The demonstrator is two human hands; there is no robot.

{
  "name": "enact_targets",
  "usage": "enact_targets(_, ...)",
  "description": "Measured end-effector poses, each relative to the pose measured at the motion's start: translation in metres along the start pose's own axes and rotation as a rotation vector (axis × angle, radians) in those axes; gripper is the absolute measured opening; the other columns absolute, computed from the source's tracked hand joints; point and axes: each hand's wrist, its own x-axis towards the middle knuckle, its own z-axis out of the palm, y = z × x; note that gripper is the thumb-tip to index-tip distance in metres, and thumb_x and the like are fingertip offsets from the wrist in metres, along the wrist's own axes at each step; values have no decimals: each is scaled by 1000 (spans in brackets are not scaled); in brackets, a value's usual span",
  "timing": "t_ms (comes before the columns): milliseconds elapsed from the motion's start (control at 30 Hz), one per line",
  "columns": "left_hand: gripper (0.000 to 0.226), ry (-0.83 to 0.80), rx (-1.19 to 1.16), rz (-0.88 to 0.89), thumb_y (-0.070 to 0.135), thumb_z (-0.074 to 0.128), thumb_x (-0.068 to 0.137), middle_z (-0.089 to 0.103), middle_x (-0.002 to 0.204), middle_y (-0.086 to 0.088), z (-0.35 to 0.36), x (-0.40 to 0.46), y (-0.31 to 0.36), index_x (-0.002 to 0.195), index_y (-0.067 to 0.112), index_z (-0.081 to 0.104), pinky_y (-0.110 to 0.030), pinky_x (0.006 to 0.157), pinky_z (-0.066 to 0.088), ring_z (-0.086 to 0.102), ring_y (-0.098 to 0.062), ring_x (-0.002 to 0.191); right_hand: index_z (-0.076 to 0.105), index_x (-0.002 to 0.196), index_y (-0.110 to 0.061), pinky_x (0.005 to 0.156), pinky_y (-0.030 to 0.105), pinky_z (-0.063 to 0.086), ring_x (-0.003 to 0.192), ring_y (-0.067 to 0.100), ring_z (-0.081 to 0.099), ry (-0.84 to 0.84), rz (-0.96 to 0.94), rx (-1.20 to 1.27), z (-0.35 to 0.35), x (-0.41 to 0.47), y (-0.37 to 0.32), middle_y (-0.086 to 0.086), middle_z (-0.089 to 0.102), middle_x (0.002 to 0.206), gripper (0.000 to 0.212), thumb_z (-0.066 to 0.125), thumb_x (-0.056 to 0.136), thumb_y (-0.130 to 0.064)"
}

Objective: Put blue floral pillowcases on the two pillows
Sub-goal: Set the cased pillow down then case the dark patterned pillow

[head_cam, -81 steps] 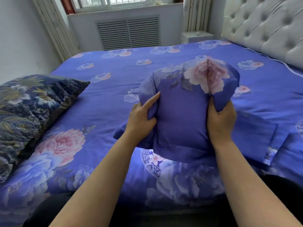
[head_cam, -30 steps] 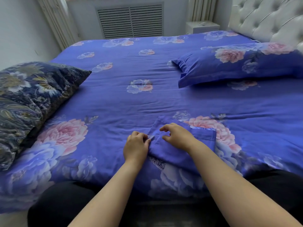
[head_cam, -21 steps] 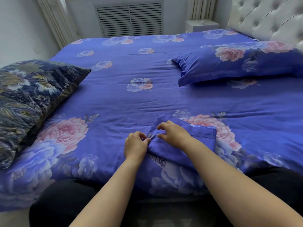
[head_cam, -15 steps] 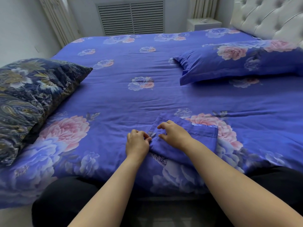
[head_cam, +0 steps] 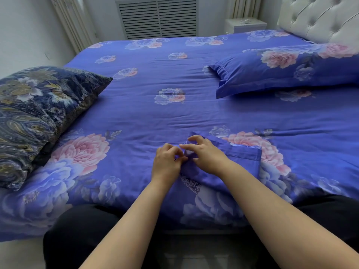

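A folded blue floral pillowcase (head_cam: 240,158) lies flat on the bed near its front edge. My left hand (head_cam: 167,162) pinches the pillowcase's left edge with curled fingers. My right hand (head_cam: 206,156) rests on the same corner, its fingers curled round the fabric edge. One pillow (head_cam: 287,68) in a blue floral pillowcase lies at the back right by the headboard. A second pillow (head_cam: 38,113) in a dark navy paisley cover lies at the left edge of the bed.
The bed (head_cam: 145,105) is covered with a blue floral duvet. A tufted white headboard (head_cam: 320,18) stands at the right. A white nightstand (head_cam: 244,24) and a radiator grille (head_cam: 158,17) are beyond the far side. My dark-clothed legs press against the bed's near edge.
The covered pillow that I held upright 2.7 s ago now lies by the headboard. Both hands have come down to the folded pillowcase and work at its left corner.
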Motion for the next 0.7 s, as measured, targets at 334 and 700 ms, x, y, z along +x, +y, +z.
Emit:
enact_targets(334, 18, -92, -116, 191, 37, 68, 83, 55, 76, 21, -31, 11, 18, 89, 22, 61, -34, 84, 40, 50, -13, 91, 60, 61, -9, 76, 31, 45, 84, 18, 55, 420, -173, 225, -43, -21, -15, -2, 66, 79, 25, 55, 75, -29)
enact_targets(700, 14, 377, -126, 411, 6, 60, 84, 59, 91, 8, -68, 27, 48, 85, 12, 72, -7, 82, 32, 49, -15, 91, 52, 62, -10, 57, 32, 36, 54, 14, 39, -19, 75, 221, -113, -41, -41, -6, 45, 53, 49, 72, 73, -53)
